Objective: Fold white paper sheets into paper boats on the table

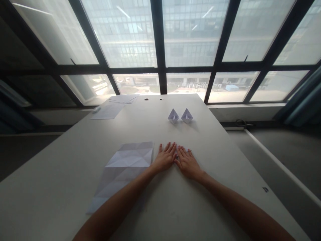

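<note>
My left hand lies flat on the table with its fingers stretched forward. Close beside it, my right hand also rests flat, fingers extended. Under the fingertips shows a bit of folded white paper; most of it is hidden by the hands. Beyond them stand two folded paper boats side by side, the right paper boat a small gap from the other. Left of my left hand lie creased white paper sheets, partly covered by my left forearm.
The white table reaches toward the windows. At its far left are several flat paper sheets and a small pale object I cannot make out. A dark mark sits near the right edge. Curtains hang at the side.
</note>
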{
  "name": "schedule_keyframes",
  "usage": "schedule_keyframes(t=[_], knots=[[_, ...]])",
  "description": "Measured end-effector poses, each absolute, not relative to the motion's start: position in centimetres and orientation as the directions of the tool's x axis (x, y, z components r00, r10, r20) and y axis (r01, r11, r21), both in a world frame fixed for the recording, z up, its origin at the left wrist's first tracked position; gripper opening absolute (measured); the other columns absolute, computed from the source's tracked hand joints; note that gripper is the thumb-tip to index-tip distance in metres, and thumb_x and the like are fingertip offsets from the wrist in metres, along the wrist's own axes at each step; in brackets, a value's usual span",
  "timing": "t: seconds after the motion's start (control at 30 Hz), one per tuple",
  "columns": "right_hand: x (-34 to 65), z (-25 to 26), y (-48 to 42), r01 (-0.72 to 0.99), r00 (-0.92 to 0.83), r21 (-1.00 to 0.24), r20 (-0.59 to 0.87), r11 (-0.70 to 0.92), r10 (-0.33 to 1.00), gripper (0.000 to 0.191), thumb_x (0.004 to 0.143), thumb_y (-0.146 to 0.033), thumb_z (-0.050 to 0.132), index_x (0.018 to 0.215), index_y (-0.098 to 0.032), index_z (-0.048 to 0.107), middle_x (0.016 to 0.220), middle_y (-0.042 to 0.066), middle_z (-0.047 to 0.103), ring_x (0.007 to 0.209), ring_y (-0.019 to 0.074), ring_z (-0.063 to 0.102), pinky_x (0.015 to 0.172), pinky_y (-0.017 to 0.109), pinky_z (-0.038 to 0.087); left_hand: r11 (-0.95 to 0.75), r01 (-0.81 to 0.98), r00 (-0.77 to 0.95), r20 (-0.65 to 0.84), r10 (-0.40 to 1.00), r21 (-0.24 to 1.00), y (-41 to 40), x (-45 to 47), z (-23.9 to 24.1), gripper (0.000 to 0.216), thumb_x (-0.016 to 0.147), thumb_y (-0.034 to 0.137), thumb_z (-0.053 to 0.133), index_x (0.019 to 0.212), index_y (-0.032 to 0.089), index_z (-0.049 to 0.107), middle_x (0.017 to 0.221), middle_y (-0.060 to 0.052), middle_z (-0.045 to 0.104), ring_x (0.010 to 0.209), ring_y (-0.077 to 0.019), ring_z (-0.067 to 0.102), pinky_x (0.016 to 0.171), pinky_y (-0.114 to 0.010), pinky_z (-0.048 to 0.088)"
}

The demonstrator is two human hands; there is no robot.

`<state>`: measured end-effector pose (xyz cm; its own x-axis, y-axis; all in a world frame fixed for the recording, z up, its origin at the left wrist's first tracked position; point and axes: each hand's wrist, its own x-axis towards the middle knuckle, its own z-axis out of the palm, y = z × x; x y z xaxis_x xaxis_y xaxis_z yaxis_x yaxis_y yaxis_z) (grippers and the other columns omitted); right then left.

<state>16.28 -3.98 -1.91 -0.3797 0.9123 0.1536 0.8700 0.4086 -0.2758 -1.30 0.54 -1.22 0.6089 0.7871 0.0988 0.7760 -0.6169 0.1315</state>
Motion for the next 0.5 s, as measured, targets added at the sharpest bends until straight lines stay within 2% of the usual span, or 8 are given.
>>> schedule_keyframes(t=[0.13, 0.2, 0.33, 0.5], knots=[[16.7, -1.6, -4.0, 0.888, -0.351, -0.266, 0.138, 0.376, 0.926, 0.067, 0.100, -0.050, 0.028, 0.152, -0.007, 0.028, 0.158, 0.016, 0.022, 0.148, 0.0265, 0.017, 0.119, 0.049, 0.013, -0.580, 0.787, 0.594, 0.000, 0.805, 0.209, 1.0, -1.8, -1.1, 0.056, 0.102, 0.033, 0.028, 0.156, 0.021, 0.019, 0.161, -0.010, 0.019, 0.149, -0.0327, 0.010, 0.112, -0.068, 0.007], [16.9, -1.5, -3.9, 0.893, -0.341, -0.264, 0.133, 0.365, 0.930, 0.068, 0.100, -0.050, 0.029, 0.152, -0.007, 0.028, 0.158, 0.016, 0.022, 0.148, 0.0269, 0.018, 0.119, 0.049, 0.013, -0.577, 0.782, 0.599, -0.026, 0.801, 0.235, 1.3, -2.0, -1.1, 0.058, 0.100, 0.027, 0.030, 0.156, 0.021, 0.017, 0.161, -0.010, 0.018, 0.149, -0.0325, 0.009, 0.112, -0.068, 0.008], [17.0, -1.5, -3.7, 0.898, -0.332, -0.264, 0.123, 0.353, 0.935, 0.069, 0.099, -0.050, 0.029, 0.152, -0.006, 0.028, 0.159, 0.016, 0.021, 0.148, 0.0265, 0.016, 0.119, 0.047, 0.012, -0.586, 0.769, 0.603, 0.018, 0.798, 0.255, 1.6, -2.4, -1.2, 0.068, 0.090, 0.011, 0.034, 0.156, 0.022, 0.019, 0.161, -0.008, 0.020, 0.150, -0.0291, 0.009, 0.114, -0.064, 0.006], [17.1, -1.5, -3.2, 0.911, -0.306, -0.251, 0.116, 0.326, 0.945, 0.071, 0.099, -0.052, 0.028, 0.152, -0.005, 0.028, 0.159, 0.016, 0.021, 0.149, 0.0265, 0.015, 0.120, 0.048, 0.010, -0.663, 0.698, 0.673, 0.066, 0.736, 0.270, 1.6, -2.5, -0.7, 0.070, 0.085, 0.005, 0.035, 0.152, 0.025, 0.031, 0.159, -0.003, 0.028, 0.149, -0.0210, 0.015, 0.119, -0.054, 0.010]])
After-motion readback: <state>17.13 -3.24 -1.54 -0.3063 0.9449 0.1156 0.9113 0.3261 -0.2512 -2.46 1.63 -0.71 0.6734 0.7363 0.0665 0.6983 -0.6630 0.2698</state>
